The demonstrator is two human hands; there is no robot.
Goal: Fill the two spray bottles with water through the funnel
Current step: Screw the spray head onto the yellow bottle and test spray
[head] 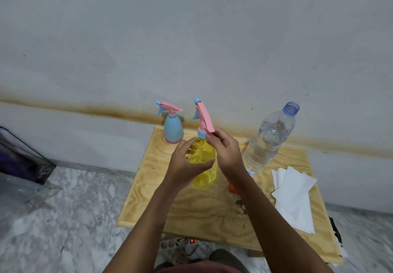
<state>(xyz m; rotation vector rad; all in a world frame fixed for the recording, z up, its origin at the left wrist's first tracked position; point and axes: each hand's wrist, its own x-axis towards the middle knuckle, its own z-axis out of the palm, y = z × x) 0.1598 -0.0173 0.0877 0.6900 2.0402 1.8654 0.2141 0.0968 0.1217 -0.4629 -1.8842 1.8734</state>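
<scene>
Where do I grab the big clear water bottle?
Probably wrap the ribbed waist of the clear plastic water bottle from its right side, away from the right hand on the yellow spray bottle; it stands uncapped, so keep it upright.

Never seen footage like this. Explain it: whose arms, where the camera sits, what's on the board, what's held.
No machine: a person's bare arms, filmed from a camera on their head, looking down. The left hand grips the body of a yellow see-through plastic spray bottle; the right hand pinches its pink trigger top. On the pale wooden board stand a blue opaque spray bottle and a clear uncapped plastic water bottle, beside white paper napkins. Something orange shows behind the right forearm; unclear what.
</scene>
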